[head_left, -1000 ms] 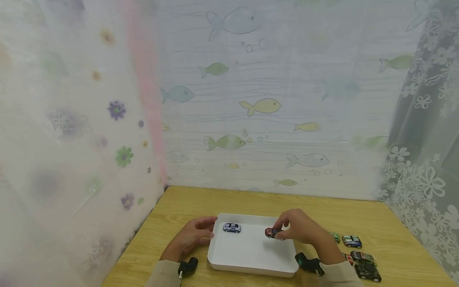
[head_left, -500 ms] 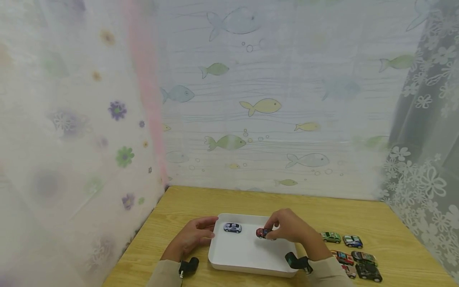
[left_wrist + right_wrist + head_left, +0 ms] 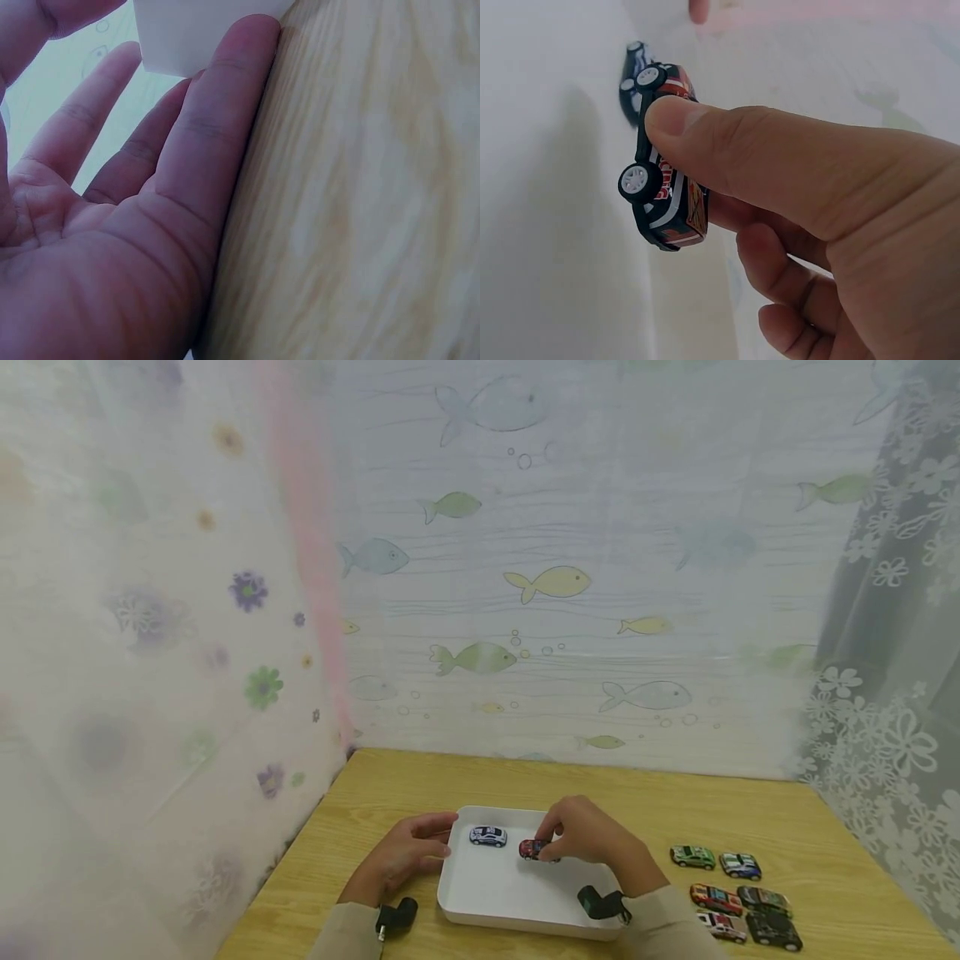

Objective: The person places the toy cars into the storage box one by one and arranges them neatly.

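Note:
My right hand (image 3: 588,833) pinches a red and black toy car (image 3: 667,169) between thumb and fingers, over the white tray (image 3: 495,893). Whether its wheels touch the tray floor I cannot tell. To its left, a white and blue toy car (image 3: 488,836) stands in the tray's back left part. My left hand (image 3: 401,852) lies at the tray's left side, its fingers (image 3: 217,112) fairly straight and their tips against the outer wall.
On the wooden table (image 3: 420,777), right of the tray, stand several toy cars, among them a green car (image 3: 692,857), an orange-red car (image 3: 716,898) and a black car (image 3: 774,931). Patterned curtains (image 3: 555,527) hang behind and at both sides.
My right hand has moved left over the tray with the red and black toy car, nearer the white and blue one. My left hand has stayed at the tray's side.

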{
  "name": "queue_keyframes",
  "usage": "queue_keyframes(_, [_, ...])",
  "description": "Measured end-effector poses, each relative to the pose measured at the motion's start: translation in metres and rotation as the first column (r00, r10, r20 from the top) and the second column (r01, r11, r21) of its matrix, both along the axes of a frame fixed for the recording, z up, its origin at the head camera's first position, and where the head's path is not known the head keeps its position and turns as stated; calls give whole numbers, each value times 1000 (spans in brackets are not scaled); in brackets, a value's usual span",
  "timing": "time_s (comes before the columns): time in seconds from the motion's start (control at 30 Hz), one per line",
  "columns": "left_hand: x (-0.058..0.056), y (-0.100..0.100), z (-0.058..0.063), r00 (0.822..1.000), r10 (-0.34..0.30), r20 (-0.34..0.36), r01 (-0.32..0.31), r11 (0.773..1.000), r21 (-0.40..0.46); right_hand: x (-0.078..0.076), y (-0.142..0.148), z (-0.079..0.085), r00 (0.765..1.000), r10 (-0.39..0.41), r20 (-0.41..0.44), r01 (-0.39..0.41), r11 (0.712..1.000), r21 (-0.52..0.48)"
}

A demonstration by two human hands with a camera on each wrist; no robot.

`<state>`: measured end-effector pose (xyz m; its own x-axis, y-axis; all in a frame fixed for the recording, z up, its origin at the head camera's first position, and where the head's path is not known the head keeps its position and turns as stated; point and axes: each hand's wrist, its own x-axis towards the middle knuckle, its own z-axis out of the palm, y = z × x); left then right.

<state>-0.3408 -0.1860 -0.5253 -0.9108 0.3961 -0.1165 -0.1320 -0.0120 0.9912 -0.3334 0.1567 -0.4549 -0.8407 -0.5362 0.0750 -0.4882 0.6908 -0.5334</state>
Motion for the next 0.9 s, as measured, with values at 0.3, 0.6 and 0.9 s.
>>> queue_keyframes(0.3, [0, 0, 1, 1000, 8, 8, -9, 1000, 6, -5, -16, -7, 1000, 8, 23, -8, 1000, -5])
queue_keyframes(0.6, [1, 0, 2, 1000, 2, -3, -2, 1000, -5, -10, -36, -11, 999, 34, 15, -34, 999, -7])
queue_keyframes(0.9, [-2, 0, 2, 1000, 1, 13, -1, 1000, -4, -11, -58, -12, 998, 43, 37, -43, 999, 2])
